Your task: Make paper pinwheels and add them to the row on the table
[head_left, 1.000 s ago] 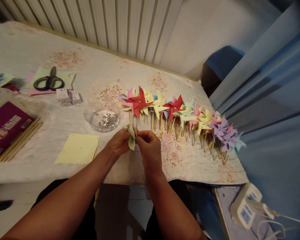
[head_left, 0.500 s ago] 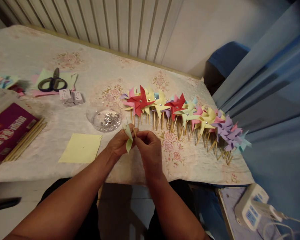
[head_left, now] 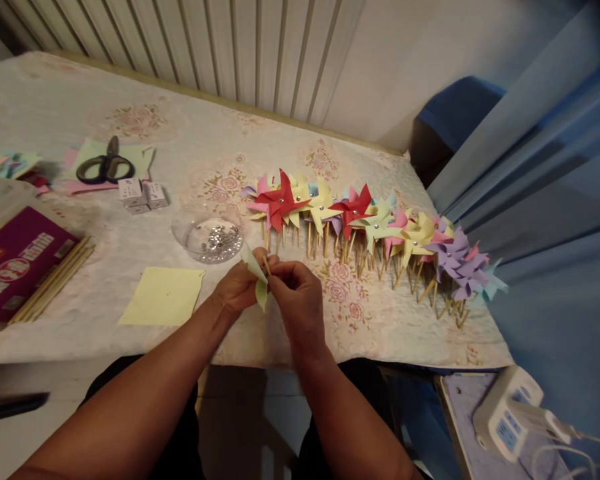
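Near the table's front edge, my left hand [head_left: 237, 287] is closed round a pale green paper pinwheel [head_left: 255, 272], its blades turned sideways to me. My right hand [head_left: 297, 287] pinches a thin wooden stick [head_left: 267, 265] right beside the pinwheel. Whether stick and paper are joined is hidden by my fingers. Just beyond my left hand, a clear round dish [head_left: 185, 233] contains many small silvery pins [head_left: 220, 241]. A flat yellow paper square [head_left: 163, 297] with a small mark in its middle lies left of my left hand.
Several finished pinwheels [head_left: 355, 210] on sticks run in a row to the right. At left are scissors [head_left: 105, 169] on coloured paper, small boxes [head_left: 141, 194], and a purple package [head_left: 25, 263] beside wooden sticks [head_left: 55, 280]. A power strip [head_left: 509, 412] sits lower right.
The pale green pinwheel has turned a little between my fingers, its blades now at a different angle. Both hands stay in nearly the same place.
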Demonstrator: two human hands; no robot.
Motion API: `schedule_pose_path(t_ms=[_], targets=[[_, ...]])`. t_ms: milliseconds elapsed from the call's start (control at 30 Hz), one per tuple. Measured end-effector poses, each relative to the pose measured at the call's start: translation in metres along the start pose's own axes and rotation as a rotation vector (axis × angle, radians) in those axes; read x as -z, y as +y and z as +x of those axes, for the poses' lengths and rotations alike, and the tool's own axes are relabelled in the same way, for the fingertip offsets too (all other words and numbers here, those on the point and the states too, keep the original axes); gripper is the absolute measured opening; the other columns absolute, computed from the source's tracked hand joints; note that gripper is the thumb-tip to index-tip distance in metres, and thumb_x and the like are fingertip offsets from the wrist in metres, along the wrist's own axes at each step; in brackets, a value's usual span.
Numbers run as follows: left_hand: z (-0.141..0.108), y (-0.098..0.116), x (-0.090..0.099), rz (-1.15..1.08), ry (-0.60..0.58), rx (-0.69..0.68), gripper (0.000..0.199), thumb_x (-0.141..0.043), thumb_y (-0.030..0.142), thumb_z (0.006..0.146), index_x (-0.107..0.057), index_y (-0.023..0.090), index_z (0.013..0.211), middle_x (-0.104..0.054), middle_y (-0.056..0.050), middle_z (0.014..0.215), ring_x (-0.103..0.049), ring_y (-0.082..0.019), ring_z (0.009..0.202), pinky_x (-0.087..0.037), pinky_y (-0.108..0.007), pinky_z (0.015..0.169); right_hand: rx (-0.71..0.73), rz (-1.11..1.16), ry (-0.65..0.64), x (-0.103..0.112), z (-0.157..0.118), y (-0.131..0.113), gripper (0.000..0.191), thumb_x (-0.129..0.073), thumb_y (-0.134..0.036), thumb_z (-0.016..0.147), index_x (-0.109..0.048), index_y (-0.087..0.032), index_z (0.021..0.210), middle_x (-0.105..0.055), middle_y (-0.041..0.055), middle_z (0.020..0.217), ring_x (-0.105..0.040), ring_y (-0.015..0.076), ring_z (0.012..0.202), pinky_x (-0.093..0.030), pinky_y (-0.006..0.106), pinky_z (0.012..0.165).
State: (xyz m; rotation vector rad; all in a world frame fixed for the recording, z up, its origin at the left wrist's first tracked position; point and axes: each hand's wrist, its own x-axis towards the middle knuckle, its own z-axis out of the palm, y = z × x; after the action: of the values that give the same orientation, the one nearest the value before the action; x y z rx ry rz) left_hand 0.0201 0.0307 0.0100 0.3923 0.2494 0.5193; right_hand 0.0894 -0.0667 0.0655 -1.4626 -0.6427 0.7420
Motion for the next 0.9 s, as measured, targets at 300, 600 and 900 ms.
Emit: schedule_pose_path(t_ms=[300, 600, 900], targets=[[-0.0008, 0.0004, -0.0027, 0.022, -0.008, -0.020, 0.031, -0.075, 0.003, 0.060, -0.048, 0.017, 0.055, -0.045, 0.004, 0.060, -0.051, -0.007, 0.056, -0.047, -0.017, 0.055, 0.004, -0.001, -0.003, -0.0006, -0.0015, -0.0020, 0.003, -0.070, -0.021, 0.070, -0.067, -0.020, 0.071, -0.064, -0.0033, 0.069, -0.055, 0.0116, 0.064, -0.045, 0.026, 0.063], [-0.0014, -0.0004, -0.0032, 0.016, 0.006, -0.025, 0.031, -0.078, 0.005, 0.061, -0.050, 0.017, 0.056, -0.045, 0.004, 0.061, -0.051, -0.008, 0.058, -0.046, -0.017, 0.056, 0.003, -0.009, 0.009, -0.0013, -0.0003, -0.0013, 0.007, -0.072, -0.025, 0.069, -0.066, -0.020, 0.070, -0.063, -0.0035, 0.067, -0.054, 0.0117, 0.063, -0.044, 0.025, 0.060], [-0.0009, -0.0004, -0.0030, 0.025, 0.002, -0.023, 0.030, -0.076, 0.004, 0.063, -0.050, 0.017, 0.055, -0.044, 0.004, 0.060, -0.048, -0.008, 0.056, -0.042, -0.018, 0.052, 0.009, 0.000, -0.003, -0.0007, -0.0003, -0.0003, 0.008, -0.072, -0.025, 0.070, -0.066, -0.021, 0.070, -0.063, -0.0032, 0.068, -0.055, 0.0119, 0.063, -0.045, 0.026, 0.061]])
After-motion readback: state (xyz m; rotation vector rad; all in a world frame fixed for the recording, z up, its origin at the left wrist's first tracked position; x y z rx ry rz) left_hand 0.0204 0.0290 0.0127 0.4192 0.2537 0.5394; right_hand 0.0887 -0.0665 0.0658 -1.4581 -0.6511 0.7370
